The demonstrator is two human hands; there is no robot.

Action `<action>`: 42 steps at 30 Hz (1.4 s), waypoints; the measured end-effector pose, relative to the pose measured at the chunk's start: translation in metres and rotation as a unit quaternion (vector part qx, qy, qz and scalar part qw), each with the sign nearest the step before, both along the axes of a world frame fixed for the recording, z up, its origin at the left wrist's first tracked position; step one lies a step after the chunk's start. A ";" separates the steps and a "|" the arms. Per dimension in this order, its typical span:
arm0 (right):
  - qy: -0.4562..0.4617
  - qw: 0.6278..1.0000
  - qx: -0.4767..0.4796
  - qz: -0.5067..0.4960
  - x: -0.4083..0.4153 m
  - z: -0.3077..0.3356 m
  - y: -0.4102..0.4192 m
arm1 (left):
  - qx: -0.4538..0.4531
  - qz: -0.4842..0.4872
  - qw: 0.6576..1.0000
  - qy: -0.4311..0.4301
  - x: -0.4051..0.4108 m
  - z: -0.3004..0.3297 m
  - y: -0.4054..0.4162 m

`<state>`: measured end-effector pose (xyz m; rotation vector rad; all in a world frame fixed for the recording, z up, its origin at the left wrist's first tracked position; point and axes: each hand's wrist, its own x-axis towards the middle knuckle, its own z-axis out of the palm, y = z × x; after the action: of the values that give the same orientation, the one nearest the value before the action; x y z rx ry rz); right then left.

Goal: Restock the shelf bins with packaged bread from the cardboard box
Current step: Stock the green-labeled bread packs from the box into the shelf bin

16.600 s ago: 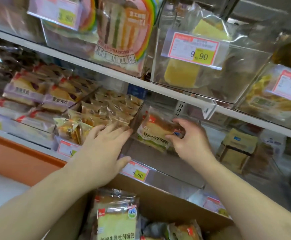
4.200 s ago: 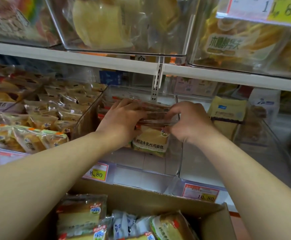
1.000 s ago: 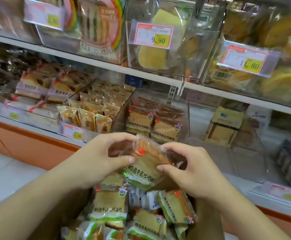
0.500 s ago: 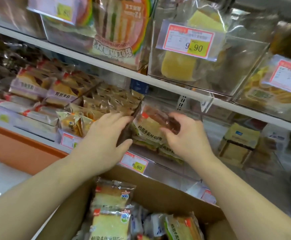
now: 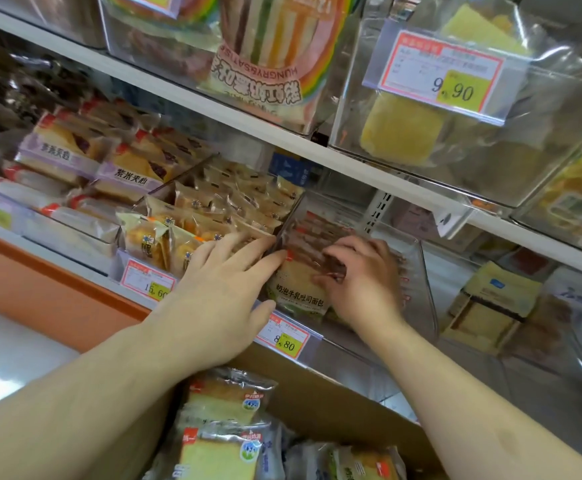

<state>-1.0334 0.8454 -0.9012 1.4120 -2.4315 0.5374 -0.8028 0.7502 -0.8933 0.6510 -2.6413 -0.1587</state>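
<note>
A clear plastic shelf bin [image 5: 421, 292] on the lower shelf holds several packs of toast bread. My right hand [image 5: 358, 278] curls its fingers over the top of the front bread pack [image 5: 298, 291] inside the bin. My left hand [image 5: 220, 292] lies flat with straight fingers against the bin's left wall, fingertips touching the pack's left edge. Below, an open cardboard box [image 5: 345, 403] holds several more bread packs [image 5: 223, 403].
Left of the bin are bins of small pastry packs [image 5: 185, 233] and purple-labelled sandwiches [image 5: 75, 154]. To the right stands a bin with brown cake packs [image 5: 490, 306]. The upper shelf [image 5: 213, 109] carries bins overhead. Price tags [image 5: 286, 337] line the shelf front.
Both hands pushed the bread pack further into the bin and lowered it onto the stocked packs. The view moved closer to the shelf.
</note>
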 end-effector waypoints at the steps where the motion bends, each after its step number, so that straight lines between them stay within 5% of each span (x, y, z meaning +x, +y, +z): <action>1: -0.002 1.000 0.004 -0.001 0.000 0.000 0.000 | -0.004 0.002 1.000 -0.001 0.000 0.000 0.000; 16: -0.052 0.998 -0.012 0.034 0.006 0.018 0.026 | -0.004 0.002 1.000 -0.012 0.001 0.008 0.008; 28: -0.075 0.991 -0.019 0.112 0.077 0.025 0.135 | 0.071 -0.051 0.996 -0.002 0.027 0.031 0.056; 42: -0.168 0.967 0.187 -0.048 0.081 -0.010 0.237 | 0.165 -0.140 0.972 -0.093 0.037 0.005 0.144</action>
<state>-0.9525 1.0822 -0.9109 1.4228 -2.9815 0.3262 -0.7657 0.8941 -0.8888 0.4042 -2.9073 -0.6595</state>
